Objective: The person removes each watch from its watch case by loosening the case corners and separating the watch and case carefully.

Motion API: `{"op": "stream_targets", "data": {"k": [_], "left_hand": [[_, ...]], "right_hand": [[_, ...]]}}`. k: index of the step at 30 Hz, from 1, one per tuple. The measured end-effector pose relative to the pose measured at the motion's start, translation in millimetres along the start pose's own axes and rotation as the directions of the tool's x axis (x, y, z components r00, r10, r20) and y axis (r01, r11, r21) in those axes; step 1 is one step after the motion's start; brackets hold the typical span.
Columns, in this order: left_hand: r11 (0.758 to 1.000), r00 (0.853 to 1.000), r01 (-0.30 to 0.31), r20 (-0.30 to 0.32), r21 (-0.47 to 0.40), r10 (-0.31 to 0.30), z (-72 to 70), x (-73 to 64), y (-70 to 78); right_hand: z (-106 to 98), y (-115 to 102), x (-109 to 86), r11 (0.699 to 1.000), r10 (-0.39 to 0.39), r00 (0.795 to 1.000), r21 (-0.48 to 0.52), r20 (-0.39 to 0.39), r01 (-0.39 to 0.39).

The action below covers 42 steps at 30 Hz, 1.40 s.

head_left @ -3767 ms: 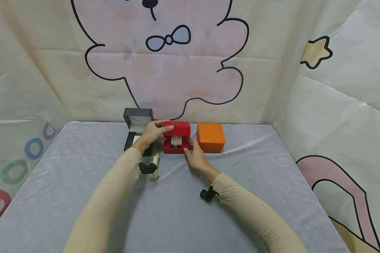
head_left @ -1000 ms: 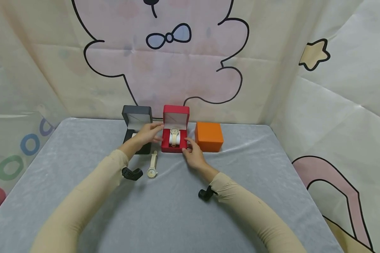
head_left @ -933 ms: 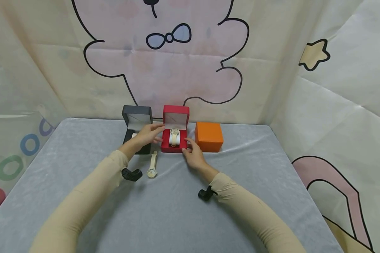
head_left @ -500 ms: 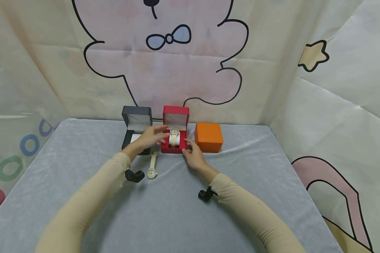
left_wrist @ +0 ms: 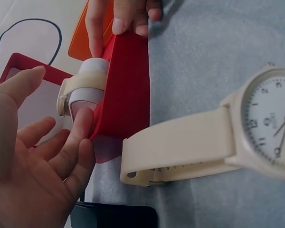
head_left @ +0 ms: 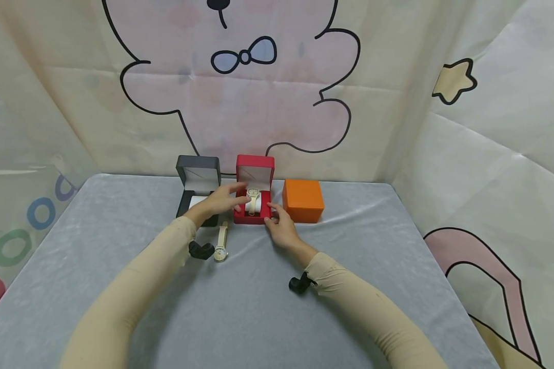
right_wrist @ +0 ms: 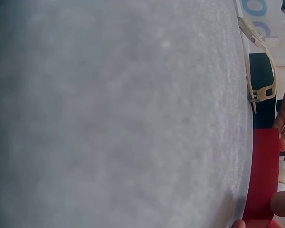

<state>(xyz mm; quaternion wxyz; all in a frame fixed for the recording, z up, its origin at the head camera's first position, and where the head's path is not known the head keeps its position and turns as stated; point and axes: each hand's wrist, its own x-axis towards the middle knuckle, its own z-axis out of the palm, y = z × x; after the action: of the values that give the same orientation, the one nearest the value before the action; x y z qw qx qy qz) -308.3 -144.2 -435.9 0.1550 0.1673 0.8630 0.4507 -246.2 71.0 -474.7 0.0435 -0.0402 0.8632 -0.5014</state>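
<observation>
In the head view a red watch box (head_left: 255, 161) stands with its lid raised. Inside it, a cream-strapped watch (head_left: 253, 193) is wrapped round a white cushion (left_wrist: 93, 65). My left hand (head_left: 219, 201) reaches in from the left. Its fingertips are at the cushion's end and the box wall, and its thumb is spread away in the left wrist view. My right hand (head_left: 283, 229) grips the box's right front corner, thumb on the front and a finger over the rim. Another cream watch (head_left: 220, 253) lies on the cloth, below the left hand.
A black watch box (head_left: 197, 163) with raised lid and white cushion stands left of the red one, partly hidden by my left hand. On the right is a closed orange box (head_left: 303, 200). A grey cloth (head_left: 258, 307) covers the table, and a printed curtain (head_left: 295, 118) hangs behind.
The red box's lid, partly lowered under my left hand at first, now stands up. My left hand has since moved right, from the box's left side in over the cushion. The right hand stays put.
</observation>
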Motion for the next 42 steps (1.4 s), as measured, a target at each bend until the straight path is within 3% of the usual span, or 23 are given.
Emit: {"op": "stream_targets", "data": {"k": [10,36,42], "left_hand": [[1.0,1.0,-0.01,0.025,0.009,0.01,-0.3,4.7,-2.8],[0.998,0.999,-0.044,0.016,-0.042,0.045,0.2,5.6,-5.2],[0.998,0.998,-0.053,0.019,0.024,0.052,1.2,8.5,-5.6]], "right_hand": [[-0.4,0.4,1.0,1.0,-0.001,1.0,-0.016,0.005,0.001],[-0.4,0.5,2.1,1.0,-0.014,1.0,-0.025,0.003,0.014],[-0.5,0.2,1.7,1.0,-0.007,1.0,-0.028,0.007,0.007]]}}
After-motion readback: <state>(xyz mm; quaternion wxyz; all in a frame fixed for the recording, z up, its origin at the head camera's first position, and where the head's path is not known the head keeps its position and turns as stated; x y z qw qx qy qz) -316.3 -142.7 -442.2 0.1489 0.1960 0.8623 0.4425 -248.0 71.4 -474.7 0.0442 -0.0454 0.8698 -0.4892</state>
